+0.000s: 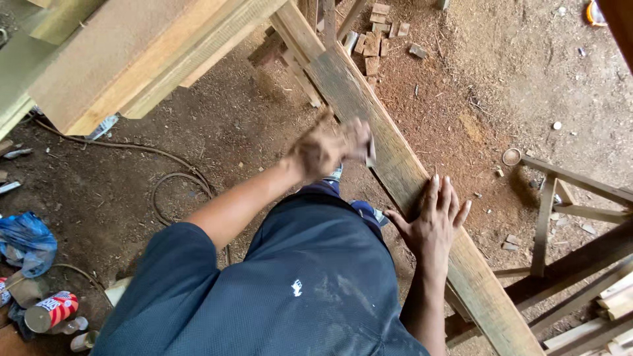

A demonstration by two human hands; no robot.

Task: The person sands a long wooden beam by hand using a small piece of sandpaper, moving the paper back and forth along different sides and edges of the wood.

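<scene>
Ground: packed reddish dirt floor (264, 125) strewn with sawdust and small wood offcuts (376, 36).
Plank: long weathered wooden plank (369, 112) runs diagonally from upper centre to lower right, raised above the dirt.
Left hand: left hand (330, 145) is blurred, curled around a small flat piece (370, 153) held against the plank's face; what the piece is cannot be told.
Right hand: right hand (432, 221) lies flat on the plank lower down, palm down, fingers spread slightly, well apart from the left.
Upper left: broad pale board (112, 59) overhangs the floor.
Floor left: dark cable (175, 181) loops on the dirt; blue plastic bag (26, 240) and red can (51, 311) near the edge.
Right: wooden frame pieces (567, 224) stand beside the plank.
</scene>
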